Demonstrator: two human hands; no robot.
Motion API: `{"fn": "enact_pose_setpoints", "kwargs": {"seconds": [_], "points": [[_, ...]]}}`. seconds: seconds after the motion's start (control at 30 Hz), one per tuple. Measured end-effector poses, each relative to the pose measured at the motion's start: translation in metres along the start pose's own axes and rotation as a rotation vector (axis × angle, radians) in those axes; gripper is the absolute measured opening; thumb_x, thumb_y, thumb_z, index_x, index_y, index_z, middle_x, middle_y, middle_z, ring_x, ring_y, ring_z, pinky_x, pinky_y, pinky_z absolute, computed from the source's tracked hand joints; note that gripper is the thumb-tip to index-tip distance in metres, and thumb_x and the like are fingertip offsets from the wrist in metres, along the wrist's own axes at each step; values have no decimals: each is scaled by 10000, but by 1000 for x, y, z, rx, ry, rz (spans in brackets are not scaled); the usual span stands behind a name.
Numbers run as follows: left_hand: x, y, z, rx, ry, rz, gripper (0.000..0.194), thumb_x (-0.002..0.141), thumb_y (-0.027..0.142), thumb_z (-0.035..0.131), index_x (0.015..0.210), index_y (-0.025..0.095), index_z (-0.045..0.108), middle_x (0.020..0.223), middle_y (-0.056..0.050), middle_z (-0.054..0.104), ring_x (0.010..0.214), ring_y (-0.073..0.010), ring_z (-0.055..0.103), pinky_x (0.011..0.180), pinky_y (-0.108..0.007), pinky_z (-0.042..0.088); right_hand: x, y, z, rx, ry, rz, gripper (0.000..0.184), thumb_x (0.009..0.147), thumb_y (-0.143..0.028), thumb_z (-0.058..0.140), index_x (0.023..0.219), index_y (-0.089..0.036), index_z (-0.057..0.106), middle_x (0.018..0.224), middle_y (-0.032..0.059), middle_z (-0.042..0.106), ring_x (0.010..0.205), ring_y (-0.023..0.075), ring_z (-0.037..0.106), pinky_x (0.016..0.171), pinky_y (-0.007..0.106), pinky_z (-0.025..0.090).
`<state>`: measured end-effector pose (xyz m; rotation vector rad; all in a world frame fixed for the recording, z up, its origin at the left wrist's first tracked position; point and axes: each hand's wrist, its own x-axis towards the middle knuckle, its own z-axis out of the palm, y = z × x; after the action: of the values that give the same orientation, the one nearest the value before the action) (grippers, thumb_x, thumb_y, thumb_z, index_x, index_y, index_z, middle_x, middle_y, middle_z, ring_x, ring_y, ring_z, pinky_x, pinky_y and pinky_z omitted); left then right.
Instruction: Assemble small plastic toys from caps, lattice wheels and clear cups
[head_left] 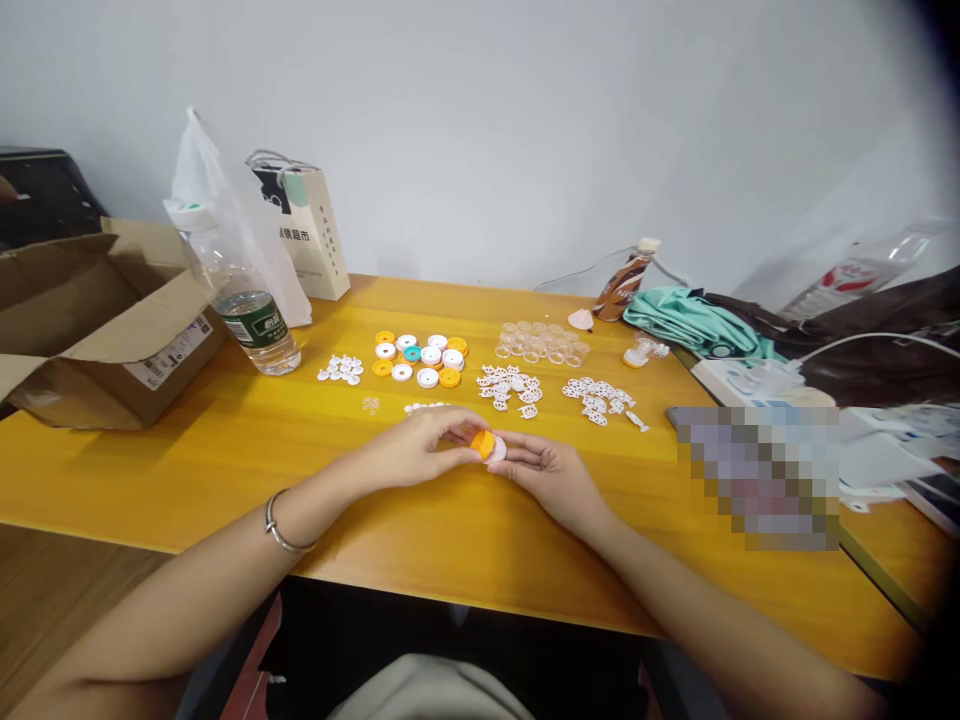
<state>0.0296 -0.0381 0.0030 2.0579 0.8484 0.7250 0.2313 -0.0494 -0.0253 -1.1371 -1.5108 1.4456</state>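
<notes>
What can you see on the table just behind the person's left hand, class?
Small white pieces show on the table just past the left hand. The hand hides the area nearest it, so their full number cannot be told.

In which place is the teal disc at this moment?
In the head view, the teal disc lies left of centre on the table, among white discs and orange discs.

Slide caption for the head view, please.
Left hand and right hand hold round orange and white plastic parts above a yellow wooden table.
</notes>
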Motion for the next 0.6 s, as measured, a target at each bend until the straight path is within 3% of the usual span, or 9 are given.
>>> {"fn": "enact_pose_setpoints", "kwargs": {"seconds": [0.27,0.6], "points": [[-1,7,10,353,97,46,242,833,295,529,1026,160,583,906,-54,648,819,-149,591,771,-302,474,-1,2,5,3,7,-27,394,645,-241,700,1035,-235,645,908,4,720,935,207,650,893,357,490],[-1,3,19,478,123,59,248,855,289,490,1034,142,578,903,-83,617,835,-183,578,767,-335,469,-4,6,6,-39,39,-98,380,688,-249,660,1066,-278,635,984,-14,699,944,216,647,910,391,486]]}}
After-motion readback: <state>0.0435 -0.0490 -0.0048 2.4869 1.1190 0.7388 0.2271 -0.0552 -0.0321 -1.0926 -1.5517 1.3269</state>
